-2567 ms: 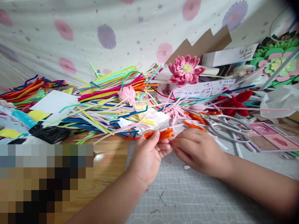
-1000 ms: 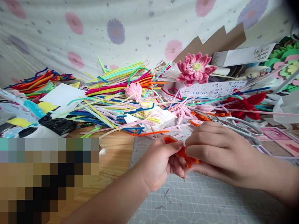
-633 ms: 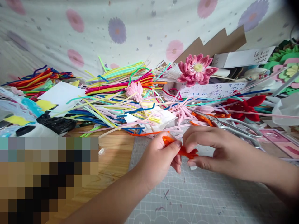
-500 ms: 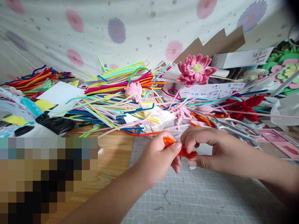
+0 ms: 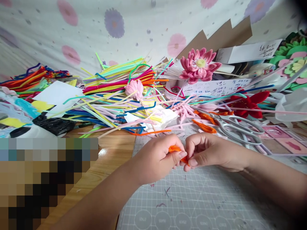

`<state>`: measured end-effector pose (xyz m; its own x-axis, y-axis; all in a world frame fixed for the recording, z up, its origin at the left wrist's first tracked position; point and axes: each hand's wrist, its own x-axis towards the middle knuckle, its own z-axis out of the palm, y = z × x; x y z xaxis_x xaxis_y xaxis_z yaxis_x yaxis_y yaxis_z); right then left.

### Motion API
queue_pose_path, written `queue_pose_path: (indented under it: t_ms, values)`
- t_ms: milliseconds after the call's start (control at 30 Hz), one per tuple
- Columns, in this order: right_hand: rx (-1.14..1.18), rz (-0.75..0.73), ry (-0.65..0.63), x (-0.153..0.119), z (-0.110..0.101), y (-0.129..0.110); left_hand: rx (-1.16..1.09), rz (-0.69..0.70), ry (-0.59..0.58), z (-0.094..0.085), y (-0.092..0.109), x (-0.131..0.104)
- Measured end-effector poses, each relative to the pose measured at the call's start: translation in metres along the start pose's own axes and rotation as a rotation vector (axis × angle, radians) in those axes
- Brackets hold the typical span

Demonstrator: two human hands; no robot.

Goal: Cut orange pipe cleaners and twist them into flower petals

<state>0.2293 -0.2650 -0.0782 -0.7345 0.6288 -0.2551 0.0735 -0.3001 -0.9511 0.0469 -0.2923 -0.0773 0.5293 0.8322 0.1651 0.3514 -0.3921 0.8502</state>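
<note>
Between my hands is a small orange pipe-cleaner petal [image 5: 174,148], mostly covered by my fingers. My left hand [image 5: 158,156] is closed on it, the thumb pressing from above. My right hand [image 5: 211,153] pinches its lower right end with thumb and fingers, close against the left fingertips. Both hands are above the grey cutting mat [image 5: 182,198]. Behind the right hand lie loose orange petals [image 5: 203,126] beside silver-handled scissors [image 5: 224,127].
Colourful pipe cleaners [image 5: 105,111] are heaped along the back. A pink flower [image 5: 200,65] rises behind them. A red flower [image 5: 250,103] sits right of the scissors, above a pink palette [image 5: 285,140]. Wooden tabletop [image 5: 112,159] shows left of the mat.
My right hand has moved left and closed in on my left hand, its pinch now tighter on the orange petal. Less of the petal shows. The view has shifted slightly.
</note>
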Motion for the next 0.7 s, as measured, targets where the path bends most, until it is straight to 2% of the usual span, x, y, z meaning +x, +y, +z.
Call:
queue_pose_path:
  t_ms: [100, 200, 300, 433, 533, 700]
  values:
    - [0.027, 0.0, -0.024, 0.001, 0.0, 0.002, -0.001, 0.011, -0.012, -0.001, -0.001, 0.001]
    - [0.071, -0.032, -0.078, 0.003, -0.001, 0.005, -0.096, -0.003, -0.036, -0.003, 0.001, 0.001]
    - [0.118, -0.068, -0.181, 0.004, -0.002, 0.007, -0.213, -0.013, -0.12, -0.004, 0.004, 0.0]
    - [0.148, -0.032, -0.304, 0.005, 0.002, 0.01, -0.25, -0.117, -0.26, -0.007, 0.005, -0.001]
    - [0.136, -0.09, -0.304, 0.005, 0.007, 0.013, -0.319, -0.17, -0.289, -0.009, 0.005, -0.002]
    - [0.075, -0.281, -0.272, 0.002, 0.017, 0.017, -0.529, -0.182, -0.285, -0.012, 0.005, -0.001]
